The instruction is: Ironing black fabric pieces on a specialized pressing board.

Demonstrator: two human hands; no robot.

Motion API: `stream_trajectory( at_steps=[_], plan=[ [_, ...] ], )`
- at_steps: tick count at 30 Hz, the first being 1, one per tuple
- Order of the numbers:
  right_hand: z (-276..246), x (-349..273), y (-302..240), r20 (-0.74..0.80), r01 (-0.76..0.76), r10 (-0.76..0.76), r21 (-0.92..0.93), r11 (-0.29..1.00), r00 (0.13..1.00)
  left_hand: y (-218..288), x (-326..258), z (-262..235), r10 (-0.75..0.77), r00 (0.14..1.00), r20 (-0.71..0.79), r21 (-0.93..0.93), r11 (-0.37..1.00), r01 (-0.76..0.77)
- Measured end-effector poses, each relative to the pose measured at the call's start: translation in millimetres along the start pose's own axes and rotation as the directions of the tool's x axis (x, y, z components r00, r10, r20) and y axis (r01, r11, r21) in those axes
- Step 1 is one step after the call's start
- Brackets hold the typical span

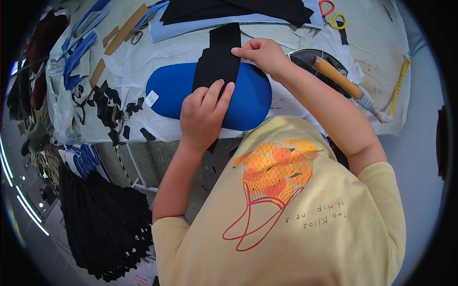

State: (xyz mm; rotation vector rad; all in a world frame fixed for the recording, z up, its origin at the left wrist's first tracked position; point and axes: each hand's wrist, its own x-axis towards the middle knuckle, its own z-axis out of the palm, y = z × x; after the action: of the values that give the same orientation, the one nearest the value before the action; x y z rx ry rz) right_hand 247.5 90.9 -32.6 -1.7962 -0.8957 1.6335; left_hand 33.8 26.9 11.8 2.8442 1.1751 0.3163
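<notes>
Ok, L hand [202, 110] rests on black strip [214, 62], grip unclear; R hand [263, 55] pinches its edge. Strip lies across blue pad [253, 93] on desk [377, 33]. Step prob. aligning; next calls for steady L, edge straight.

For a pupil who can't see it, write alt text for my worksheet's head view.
A person's left hand lies on black fabric spanning a blue, round-ended pad, while the right hand touches the fabric's right edge. The white-covered table holds scissors and a wooden-handled tool.
</notes>
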Motion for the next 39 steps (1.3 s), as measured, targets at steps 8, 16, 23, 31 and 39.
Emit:
stream_trajectory(
  at_steps=[8, 16, 23, 31, 39],
  plan=[
    [-10.8, -35.2, 9.5, 0.08, 0.693, -0.803, -0.56, 0.454, 0.591, -16.3, 6.7, 9.1, 0.081, 0.994, -0.075, -0.137, 0.986, -0.091],
    [-29.3, -58.7, 17.9, 0.598, 0.782, -0.693, -0.619, -0.08, 0.403, -17.0, -2.5, -1.6, 0.05, 0.999, -0.011, -0.25, 0.967, -0.051],
    [-31.3, -63.4, 15.3, 0.661, 0.761, -0.627, -0.628, -0.161, 0.413, -15.2, -29.9, -0.9, 0.1, 0.993, -0.058, -0.219, 0.969, -0.11],
    [-29.9, -67.4, 17.4, 0.673, 0.722, -0.596, -0.659, -0.213, 0.438, -15.2, -32.2, -6.6, 0.146, 0.989, -0.011, -0.098, 0.984, -0.146],
    [-43.2, -68.0, 12.1, 0.476, 0.665, -0.661, -0.746, 0.047, 0.58, -16.8, -34.2, -5.3, 0.119, 0.992, -0.034, -0.189, 0.974, -0.123]
  ],
)
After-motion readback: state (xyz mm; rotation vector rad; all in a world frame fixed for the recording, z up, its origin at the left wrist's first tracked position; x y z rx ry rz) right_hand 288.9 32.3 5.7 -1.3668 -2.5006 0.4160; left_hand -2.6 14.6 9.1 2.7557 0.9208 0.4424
